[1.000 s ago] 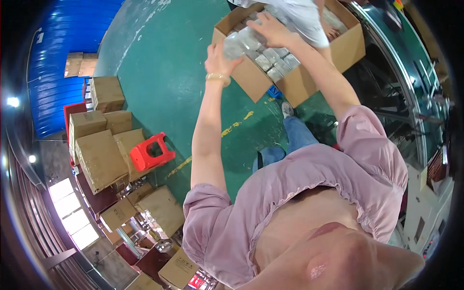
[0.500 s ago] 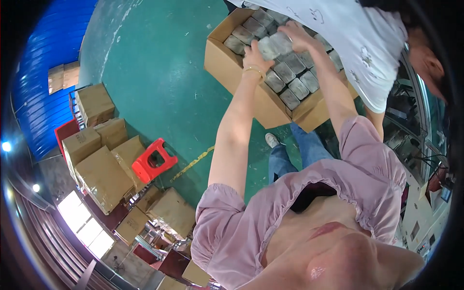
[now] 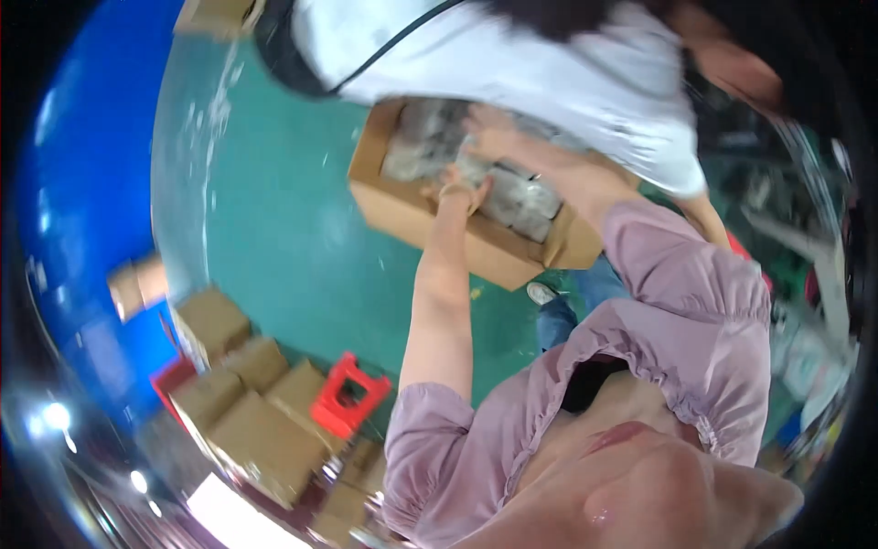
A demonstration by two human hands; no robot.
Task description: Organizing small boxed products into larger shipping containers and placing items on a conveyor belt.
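A brown cardboard carton (image 3: pixel 402 212) stands open on the floor in front of me, filled with rows of clear, greyish plastic packs (image 3: pixel 521 203). Both my hands reach into it. My left hand (image 3: pixel 460 190) is at the near side, thumb and fingers apart against a clear plastic pack (image 3: pixel 471 166). From the far side my right hand (image 3: pixel 492 133) presses on the same pack, its fingers smeared by motion. The pack sits between the two hands, low among the others. Its exact outline is blurred.
A co-worker in a white shirt (image 3: pixel 494 59) leans over the carton's far side. Taped cardboard boxes (image 3: pixel 265 444) are stacked at lower left, beside a red plastic stool (image 3: pixel 350 395). A blue wall (image 3: pixel 91 183) rises at left of the green floor (image 3: pixel 274 201).
My view has shifted, so carton, stool and boxes appear lower. My hands have come closer together around the pack. The co-worker now leans further left over the carton.
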